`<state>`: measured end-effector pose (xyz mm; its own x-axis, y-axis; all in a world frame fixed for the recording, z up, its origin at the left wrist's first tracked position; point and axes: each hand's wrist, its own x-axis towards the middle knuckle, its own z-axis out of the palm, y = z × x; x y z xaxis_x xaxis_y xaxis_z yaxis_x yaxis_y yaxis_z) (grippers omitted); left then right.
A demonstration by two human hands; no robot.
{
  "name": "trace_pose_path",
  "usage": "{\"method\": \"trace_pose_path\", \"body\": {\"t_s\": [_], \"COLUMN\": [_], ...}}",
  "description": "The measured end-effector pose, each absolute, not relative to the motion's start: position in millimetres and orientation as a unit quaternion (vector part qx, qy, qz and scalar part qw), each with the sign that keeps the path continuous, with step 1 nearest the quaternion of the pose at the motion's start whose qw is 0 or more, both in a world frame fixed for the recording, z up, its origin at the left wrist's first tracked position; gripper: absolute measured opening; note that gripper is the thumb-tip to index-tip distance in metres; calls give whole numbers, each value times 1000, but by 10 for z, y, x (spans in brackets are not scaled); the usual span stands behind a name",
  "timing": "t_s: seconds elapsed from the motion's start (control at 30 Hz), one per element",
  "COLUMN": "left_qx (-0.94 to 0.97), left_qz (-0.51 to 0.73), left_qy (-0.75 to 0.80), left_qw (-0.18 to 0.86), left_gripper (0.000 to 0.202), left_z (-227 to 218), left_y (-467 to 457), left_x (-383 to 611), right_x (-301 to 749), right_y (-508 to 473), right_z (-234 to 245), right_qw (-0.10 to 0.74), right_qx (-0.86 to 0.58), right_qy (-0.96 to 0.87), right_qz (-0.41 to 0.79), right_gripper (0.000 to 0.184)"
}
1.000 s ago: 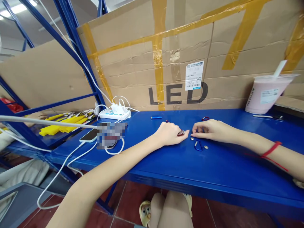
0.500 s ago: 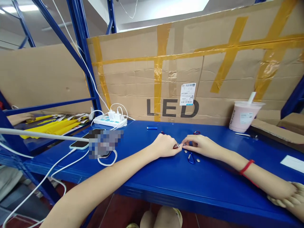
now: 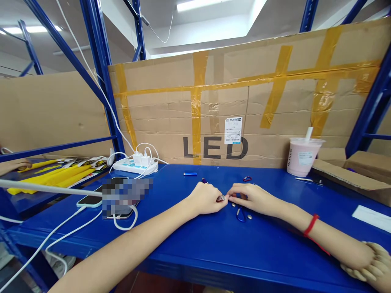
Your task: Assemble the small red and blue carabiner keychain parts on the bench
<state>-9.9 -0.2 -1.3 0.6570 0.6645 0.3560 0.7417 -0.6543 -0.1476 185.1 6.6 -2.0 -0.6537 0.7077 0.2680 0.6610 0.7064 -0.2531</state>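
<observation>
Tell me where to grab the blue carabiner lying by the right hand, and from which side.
Take the blue carabiner from above, probably pinching its two long sides near the wider end. It lies flat on the blue table, so only a top-down pinch gets fingers around it. Come from the near side: the right hand and left hand crowd the far side, and small silver discs lie beside it.

hands (image 3: pixel 207 198) closed together, fingertips now meeting

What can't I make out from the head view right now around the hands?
- Small dark red part: mostly covered by the left hand; shape unclear.
- Right hand fingertips: whether they grip it is too small to tell.
- Blue carabiner and small silver pieces: too small for detail.
- Phone: partly behind a blurred patch.
</observation>
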Motion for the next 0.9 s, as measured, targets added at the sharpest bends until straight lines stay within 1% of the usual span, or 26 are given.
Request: {"method": "trace_pose_path", "body": {"t_s": [0.13, 0.33, 0.9], "left_qx": [-894, -887, -890], "left_qz": [-130, -128, -125], "left_qy": [-408, -425, -425], "left_qw": [130, 128, 113], "left_gripper": [41, 45, 43], "left_z": [-8, -12, -4], "left_y": [25, 59, 57], "left_x": [-112, -119, -122], "right_x": [1829, 1805, 1823], "right_y": [32, 11, 29], "right_z": [-16, -6, -21], "right_qw": [179, 171, 184], "right_qx": [-359, -371, -368], "right_qy": [-914, -911, -909], "right_qz": [59, 60, 73], "right_gripper": [32, 28, 29]}}
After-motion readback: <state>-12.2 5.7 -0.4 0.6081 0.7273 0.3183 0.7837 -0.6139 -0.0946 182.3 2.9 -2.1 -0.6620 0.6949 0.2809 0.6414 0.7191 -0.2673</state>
